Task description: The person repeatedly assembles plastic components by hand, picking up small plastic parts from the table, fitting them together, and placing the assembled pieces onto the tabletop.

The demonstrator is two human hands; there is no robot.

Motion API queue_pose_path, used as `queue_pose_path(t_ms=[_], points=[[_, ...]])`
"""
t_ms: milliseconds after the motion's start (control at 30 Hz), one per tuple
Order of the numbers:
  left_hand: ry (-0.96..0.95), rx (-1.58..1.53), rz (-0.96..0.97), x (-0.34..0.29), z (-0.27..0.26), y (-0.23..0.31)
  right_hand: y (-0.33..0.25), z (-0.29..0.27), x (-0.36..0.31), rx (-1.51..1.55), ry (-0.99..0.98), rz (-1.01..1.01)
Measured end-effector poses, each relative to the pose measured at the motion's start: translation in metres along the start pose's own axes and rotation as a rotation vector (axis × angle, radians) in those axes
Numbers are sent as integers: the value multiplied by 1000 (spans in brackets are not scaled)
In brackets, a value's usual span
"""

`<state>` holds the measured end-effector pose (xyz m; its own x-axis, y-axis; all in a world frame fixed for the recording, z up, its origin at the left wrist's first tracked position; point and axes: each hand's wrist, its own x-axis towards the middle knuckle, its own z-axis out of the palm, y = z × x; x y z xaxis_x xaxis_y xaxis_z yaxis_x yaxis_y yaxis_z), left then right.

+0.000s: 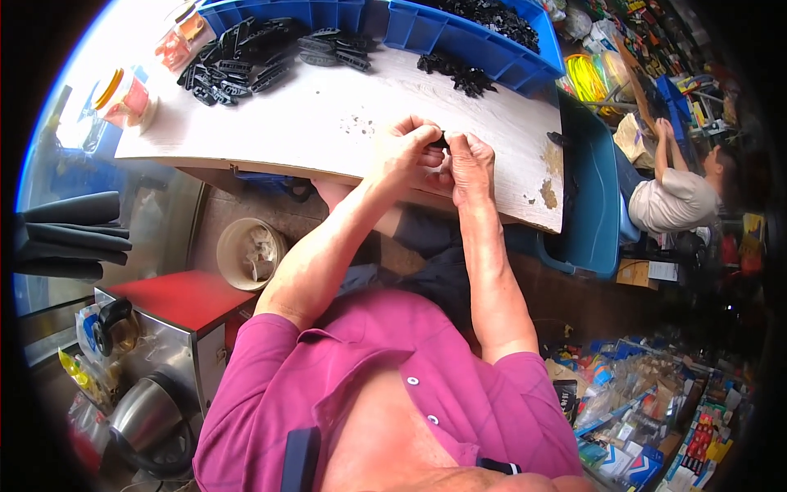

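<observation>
Above the front part of the pale wooden table (270, 131), my left hand (403, 152) and my right hand (473, 166) meet with their fingertips pinched together. Between them shows a small black piece (441, 142), mostly covered by the fingers; its exact kind cannot be made out. Both hands are closed on it. Beyond them lies a loose heap of small black plastic parts (461, 75). Farther left, longer black slotted plastic pieces (229, 72) are piled up, with a neater group of similar black pieces (332, 49) beside them.
Blue bins (479, 43) line the table's far edge, one filled with small black parts. A jar with an orange lid (123, 98) stands at the left. A teal tub (594, 197) adjoins the right edge. Below are a bucket (238, 258) and a red-topped cabinet (176, 295). Another person sits at right.
</observation>
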<state>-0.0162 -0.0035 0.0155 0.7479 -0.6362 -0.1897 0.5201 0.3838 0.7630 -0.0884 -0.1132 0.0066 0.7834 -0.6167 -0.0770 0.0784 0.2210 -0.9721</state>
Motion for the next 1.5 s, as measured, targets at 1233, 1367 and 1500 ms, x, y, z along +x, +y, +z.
queue_pose_path(t_ms=[1233,1367,1500], points=[[140,906,609,51,-10,-6,-38,-75,33,-11,347,180],[353,1457,929,114,-20,21,-36,-66,33,-30,372,154],[277,1607,839,131,-10,21,-35,-67,31,-77,389,161]])
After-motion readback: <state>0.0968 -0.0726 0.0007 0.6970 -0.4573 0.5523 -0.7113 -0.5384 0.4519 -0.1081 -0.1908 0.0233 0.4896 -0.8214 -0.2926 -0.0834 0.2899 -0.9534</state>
